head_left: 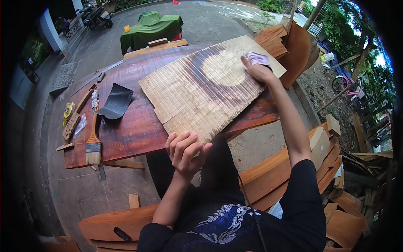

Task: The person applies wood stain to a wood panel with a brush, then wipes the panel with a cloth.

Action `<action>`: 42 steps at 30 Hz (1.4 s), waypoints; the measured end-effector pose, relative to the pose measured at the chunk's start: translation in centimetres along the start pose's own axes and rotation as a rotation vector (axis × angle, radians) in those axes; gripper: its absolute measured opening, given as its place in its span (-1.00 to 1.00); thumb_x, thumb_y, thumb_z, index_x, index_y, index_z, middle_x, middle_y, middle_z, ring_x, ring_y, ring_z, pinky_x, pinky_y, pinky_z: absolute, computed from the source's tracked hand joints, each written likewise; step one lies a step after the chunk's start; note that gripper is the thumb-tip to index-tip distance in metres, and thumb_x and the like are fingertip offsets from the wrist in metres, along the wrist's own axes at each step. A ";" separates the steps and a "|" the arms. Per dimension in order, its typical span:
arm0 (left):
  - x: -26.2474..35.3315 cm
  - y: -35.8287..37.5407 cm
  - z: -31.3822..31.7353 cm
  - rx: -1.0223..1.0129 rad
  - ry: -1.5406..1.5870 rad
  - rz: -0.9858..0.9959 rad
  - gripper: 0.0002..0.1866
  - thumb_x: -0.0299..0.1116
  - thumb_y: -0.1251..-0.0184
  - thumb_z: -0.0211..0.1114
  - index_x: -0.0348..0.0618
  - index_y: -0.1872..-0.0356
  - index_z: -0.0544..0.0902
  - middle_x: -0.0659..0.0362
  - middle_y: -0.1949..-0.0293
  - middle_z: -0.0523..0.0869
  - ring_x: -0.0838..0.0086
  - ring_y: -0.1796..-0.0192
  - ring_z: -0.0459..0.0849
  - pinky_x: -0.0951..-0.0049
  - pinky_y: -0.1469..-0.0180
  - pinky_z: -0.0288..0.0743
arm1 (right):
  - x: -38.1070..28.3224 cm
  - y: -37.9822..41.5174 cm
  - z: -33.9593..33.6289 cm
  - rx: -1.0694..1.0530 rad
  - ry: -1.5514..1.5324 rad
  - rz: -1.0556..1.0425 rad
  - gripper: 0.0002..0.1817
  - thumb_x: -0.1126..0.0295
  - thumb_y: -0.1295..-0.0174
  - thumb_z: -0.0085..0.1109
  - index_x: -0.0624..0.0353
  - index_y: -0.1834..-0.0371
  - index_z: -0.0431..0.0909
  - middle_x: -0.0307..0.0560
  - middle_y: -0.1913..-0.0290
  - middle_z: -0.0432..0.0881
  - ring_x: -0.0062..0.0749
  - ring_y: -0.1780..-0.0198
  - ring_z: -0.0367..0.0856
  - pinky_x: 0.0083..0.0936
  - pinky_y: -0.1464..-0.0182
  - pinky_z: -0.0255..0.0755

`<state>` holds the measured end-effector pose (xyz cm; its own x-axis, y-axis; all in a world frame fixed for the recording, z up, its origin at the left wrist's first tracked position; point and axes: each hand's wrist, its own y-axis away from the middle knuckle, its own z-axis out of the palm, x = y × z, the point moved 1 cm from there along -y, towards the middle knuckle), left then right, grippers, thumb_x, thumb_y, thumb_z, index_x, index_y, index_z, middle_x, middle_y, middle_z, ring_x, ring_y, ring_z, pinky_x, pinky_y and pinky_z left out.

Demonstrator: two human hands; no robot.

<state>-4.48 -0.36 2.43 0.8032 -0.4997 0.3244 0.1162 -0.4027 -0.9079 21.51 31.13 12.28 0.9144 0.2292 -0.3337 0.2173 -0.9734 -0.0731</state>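
A pale wooden board [180, 92] with dark streaks and a light round patch lies slanted on the reddish wooden table [126, 145]. My left hand [187, 153] is at the board's near corner, its fingers curled against the edge. Toward the board's far right end, my right hand [257, 72] presses a folded pinkish-purple cloth [257, 59] onto the surface. The cloth is partly covered by that hand, and anything under it is hidden.
Left on the table are a paintbrush [93, 143], a dark curved sheet [115, 102], a tape measure [69, 110] and a metal ruler [110, 67]. Planks [268, 172] stand close on my right. A green-covered object [151, 29] is beyond the table.
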 end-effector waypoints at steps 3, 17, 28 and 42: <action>0.0 0.2 0.3 0.024 0.002 -0.010 -0.64 -0.21 -0.23 0.74 0.05 0.18 0.65 0.22 0.05 0.80 0.23 -0.14 0.78 -0.04 -0.45 0.49 | -11.8 8.3 0.7 -0.333 0.020 -0.182 0.11 -0.49 -0.60 -0.37 0.48 -0.68 0.24 0.51 -0.67 0.27 0.21 -0.72 0.25 -0.22 -0.73 0.08; 0.1 -0.2 -0.1 0.011 0.007 -0.015 -0.66 -0.27 -0.21 0.74 0.05 0.17 0.66 0.23 0.03 0.80 0.26 -0.12 0.79 -0.02 -0.44 0.48 | -25.9 7.2 5.2 -0.356 0.079 -0.672 0.15 -0.57 -0.53 -0.33 0.43 -0.58 0.42 0.42 -0.55 0.50 0.19 -0.58 0.48 -0.14 -0.62 0.29; 0.0 -0.1 0.0 0.004 -0.007 -0.005 -0.64 -0.22 -0.24 0.73 0.06 0.15 0.65 0.25 0.03 0.79 0.27 -0.13 0.77 -0.02 -0.45 0.47 | -23.8 8.2 5.7 -0.409 -0.037 -0.699 0.11 -0.52 -0.52 -0.19 0.51 -0.49 0.47 0.49 -0.54 0.46 0.25 -0.65 0.34 -0.22 -0.70 0.17; 0.1 0.0 0.0 -0.013 -0.015 -0.017 -0.62 -0.18 -0.27 0.72 0.06 0.14 0.62 0.22 0.05 0.80 0.21 -0.13 0.78 -0.07 -0.44 0.48 | -8.7 -8.0 2.1 -0.207 0.126 -0.131 0.06 -0.56 -0.56 -0.45 0.10 -0.76 0.26 0.22 -0.76 0.23 0.12 -0.79 0.11 -0.13 -0.76 0.01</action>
<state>-4.43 -0.42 2.43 0.8100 -0.4807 0.3358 0.1227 -0.4210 -0.8987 11.05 36.92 13.81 0.9065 0.3643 -0.2134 0.3896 -0.9165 0.0904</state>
